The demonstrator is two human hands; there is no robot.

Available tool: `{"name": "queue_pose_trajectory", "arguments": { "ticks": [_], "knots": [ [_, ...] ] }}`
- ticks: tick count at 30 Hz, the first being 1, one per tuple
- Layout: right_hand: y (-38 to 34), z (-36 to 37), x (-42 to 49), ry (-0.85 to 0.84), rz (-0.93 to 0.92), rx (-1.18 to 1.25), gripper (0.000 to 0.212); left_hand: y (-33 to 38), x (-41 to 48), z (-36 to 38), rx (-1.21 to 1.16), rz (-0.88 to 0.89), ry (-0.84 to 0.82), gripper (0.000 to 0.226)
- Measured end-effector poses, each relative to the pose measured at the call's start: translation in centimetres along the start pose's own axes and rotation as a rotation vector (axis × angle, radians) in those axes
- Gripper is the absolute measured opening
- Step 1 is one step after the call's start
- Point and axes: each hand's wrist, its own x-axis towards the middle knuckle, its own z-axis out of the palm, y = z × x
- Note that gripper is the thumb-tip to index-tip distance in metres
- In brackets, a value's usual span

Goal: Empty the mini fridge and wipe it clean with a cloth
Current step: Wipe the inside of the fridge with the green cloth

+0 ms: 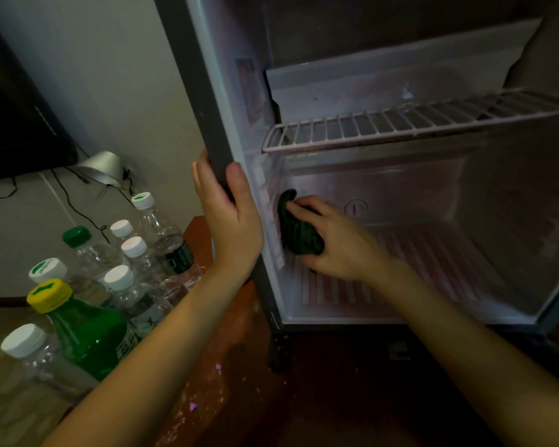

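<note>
One cloth in right hand, inside fridge

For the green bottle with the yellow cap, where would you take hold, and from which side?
Grip the green bottle at its narrow neck, just under the yellow cap, coming from above. It stands upright, and clear bottles crowd close around its body, so there looks to be little room for fingers lower down.

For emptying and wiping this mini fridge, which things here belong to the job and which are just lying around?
Job: mini fridge, wire shelf, green cloth in the right hand, left hand gripping the fridge edge, bottles beside it.
Lying about: silver lamp, black cables, dark screen.
</note>
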Motion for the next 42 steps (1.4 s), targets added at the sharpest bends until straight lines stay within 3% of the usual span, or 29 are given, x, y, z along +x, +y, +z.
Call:
{"name": "queue_pose_trajectory", "arguments": {
  "ticks": [4,10,14,16,20,23,25,29,33,35,39,42],
  "knots": [
    [-0.1,0.6,0.2,0.0,0.025,0.033,0.082,0.0,0.0,0.1,0.009,0.005,-0.005,0.045],
    [-2.1,0.3,-1.7,0.062,-0.098,-0.007,0.078,0.2,0.0,0.1,0.021,-0.018,0.009,0.054],
    [-3.3,0.2,-3.4,0.045,-0.143,0.1,0.071,0.3,0.0,0.1,0.014,-0.024,-0.002,0.053],
    [-4.0,0.0,-4.4,-0.006,-0.036,0.382,0.071,0.2,-0.1,0.0,0.008,-0.028,-0.005,0.049],
    [-3.9,-0.9,-6.2,-0.039,0.566,1.328,0.046,0.1,-0.1,-0.1,-0.007,-0.01,-0.014,0.035],
    [-2.7,-1.2,-6.2,-0.126,0.85,1.615,0.045,-0.1,-0.1,-0.1,-0.009,-0.007,-0.008,0.035],
    [-2.0,-1.6,-5.5,-0.106,0.893,1.621,0.045,-0.2,-0.1,-0.1,-0.011,-0.002,-0.006,0.04],
    [-1.0,-3.3,-2.3,-0.126,0.913,1.44,0.011,-0.3,0.0,-0.1,-0.002,0.012,-0.018,0.036],
    [-1.2,-3.8,1.3,-0.153,0.835,1.136,0.016,-0.3,0.1,0.0,-0.014,0.024,-0.015,0.033],
    [-1.3,-3.8,2.3,-0.168,0.803,1.047,0.003,-0.4,0.0,-0.1,-0.012,0.022,-0.015,0.034],
    [-2.5,-4.0,2.7,-0.186,0.715,0.823,0.003,-0.2,0.0,0.1,0.005,0.021,-0.008,0.033],
    [-4.0,-3.6,1.4,-0.197,0.667,0.777,0.009,-0.1,0.0,0.0,0.004,0.011,-0.002,0.035]
  ]
}}
